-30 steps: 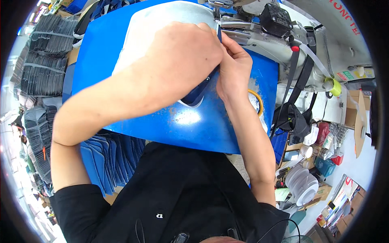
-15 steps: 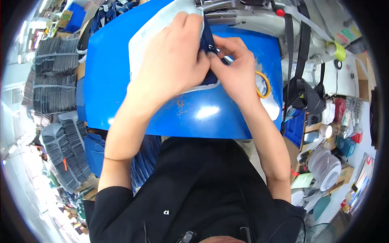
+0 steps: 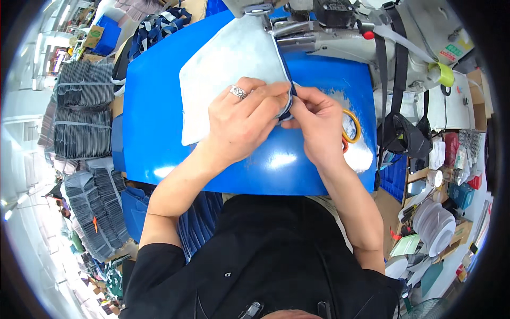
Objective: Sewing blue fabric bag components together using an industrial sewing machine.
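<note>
A pale blue-white fabric piece (image 3: 223, 64) with a dark navy edge lies on the blue tabletop (image 3: 244, 178). Its far end reaches the needle area of a sewing machine (image 3: 340, 42). My left hand (image 3: 244, 119), a ring on one finger, has its fingers bent over the fabric's lower right corner. Close beside it, my right hand (image 3: 321, 125) pinches the navy edge at that same corner. The fingertips of both hands nearly meet, and what lies between them is partly hidden. Scissors with yellow-orange handles (image 3: 358, 127) rest just right of my right hand.
Bundled stacks of dark fabric pieces (image 3: 82, 133) stand on the left, with folded blue denim (image 3: 199, 220) below the table edge. Black straps (image 3: 380, 80) hang at the right of the machine. Farther right are white spools (image 3: 433, 223) and a blue crate (image 3: 394, 178).
Both hands have come nearer to my body along the fabric's edge. My left hand has slid off the middle of the fabric, showing more of its pale face; the navy part shows less.
</note>
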Motion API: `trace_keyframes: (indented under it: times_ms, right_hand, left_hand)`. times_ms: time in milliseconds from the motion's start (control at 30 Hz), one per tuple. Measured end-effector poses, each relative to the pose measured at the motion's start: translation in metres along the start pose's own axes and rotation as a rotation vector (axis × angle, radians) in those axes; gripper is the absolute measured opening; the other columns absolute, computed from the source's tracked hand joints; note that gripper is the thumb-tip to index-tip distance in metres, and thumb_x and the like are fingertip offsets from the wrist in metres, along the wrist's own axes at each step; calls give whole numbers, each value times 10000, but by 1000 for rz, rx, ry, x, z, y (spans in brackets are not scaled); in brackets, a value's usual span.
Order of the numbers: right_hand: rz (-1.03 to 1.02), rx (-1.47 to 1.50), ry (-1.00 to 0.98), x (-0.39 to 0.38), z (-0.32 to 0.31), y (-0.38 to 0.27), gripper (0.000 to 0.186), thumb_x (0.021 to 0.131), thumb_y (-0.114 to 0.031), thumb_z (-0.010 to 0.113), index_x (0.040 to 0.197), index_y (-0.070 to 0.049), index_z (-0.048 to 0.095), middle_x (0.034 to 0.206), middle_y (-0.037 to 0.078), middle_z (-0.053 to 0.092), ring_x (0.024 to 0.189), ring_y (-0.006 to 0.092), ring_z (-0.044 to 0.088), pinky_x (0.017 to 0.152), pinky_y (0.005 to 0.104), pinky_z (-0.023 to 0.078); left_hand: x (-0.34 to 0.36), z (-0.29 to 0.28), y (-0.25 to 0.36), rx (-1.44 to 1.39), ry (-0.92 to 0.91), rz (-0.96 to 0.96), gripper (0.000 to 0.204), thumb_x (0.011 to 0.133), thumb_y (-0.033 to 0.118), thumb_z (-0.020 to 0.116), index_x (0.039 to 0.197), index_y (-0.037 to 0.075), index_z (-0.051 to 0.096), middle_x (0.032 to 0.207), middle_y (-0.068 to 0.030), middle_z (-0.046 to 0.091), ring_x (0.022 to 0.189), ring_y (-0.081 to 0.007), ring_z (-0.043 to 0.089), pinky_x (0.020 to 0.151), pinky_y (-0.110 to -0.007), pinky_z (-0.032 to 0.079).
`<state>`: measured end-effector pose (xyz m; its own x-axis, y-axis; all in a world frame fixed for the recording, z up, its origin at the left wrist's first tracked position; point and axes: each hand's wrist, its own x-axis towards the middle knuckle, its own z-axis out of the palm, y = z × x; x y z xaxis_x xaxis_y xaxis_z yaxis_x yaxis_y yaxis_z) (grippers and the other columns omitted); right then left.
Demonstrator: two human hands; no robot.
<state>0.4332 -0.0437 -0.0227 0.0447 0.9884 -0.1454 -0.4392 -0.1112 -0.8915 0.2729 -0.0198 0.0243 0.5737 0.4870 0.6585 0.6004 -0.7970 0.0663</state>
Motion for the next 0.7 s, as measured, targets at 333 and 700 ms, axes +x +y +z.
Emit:
trace_keyframes:
  times_ms: [333, 700]
  right_hand:
    - [35, 111, 49, 58, 31, -8, 210, 941, -94, 746, 1102, 41, 758, 833, -1, 691, 707, 46, 626, 610, 228, 590]
    - [-55, 9, 119, 74, 44, -9, 222, 836, -129, 796, 955, 58, 780, 809, 79, 756, 603, 116, 663, 553, 272, 519]
  left_hand:
    - [36, 3, -55, 99, -86, 37, 249, 683, 19, 752, 921, 73, 702, 1062, -24, 760, 856, -206, 678, 635, -338, 512]
    - [-57, 25, -57, -79, -114, -537, 555, 794, 83, 842, 1296, -31, 636, 1160, -221, 702, 1061, -351, 677, 929, -422, 545]
